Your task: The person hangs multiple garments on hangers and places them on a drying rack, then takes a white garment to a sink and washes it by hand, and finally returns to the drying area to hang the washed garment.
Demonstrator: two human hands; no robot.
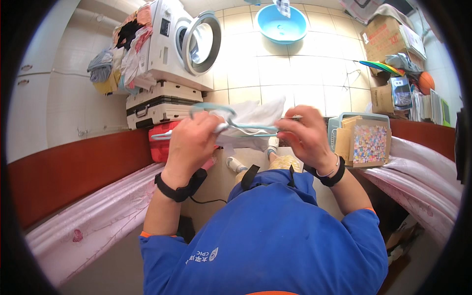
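Observation:
A light blue clothes hanger (254, 127) is held level in front of me, its hook end blurred near my left hand. My left hand (197, 134) is closed on the hanger and on a bunched edge of a white garment (254, 112). The cloth hangs beyond and below the hanger between both hands. My right hand (304, 131) is at the hanger's right end, with thumb and index finger pinched by its tip and the other fingers bent. Whether it also grips cloth is hard to tell.
Clothes (138, 33) lie heaped on a washing machine (158, 44) with its door ajar, above stacked suitcases (166, 110). A blue basin (282, 24) stands on the tiled floor. Boxes (383, 37) and a basket (333, 129) with cardboard are at right. Pink curtains (92, 221) flank me.

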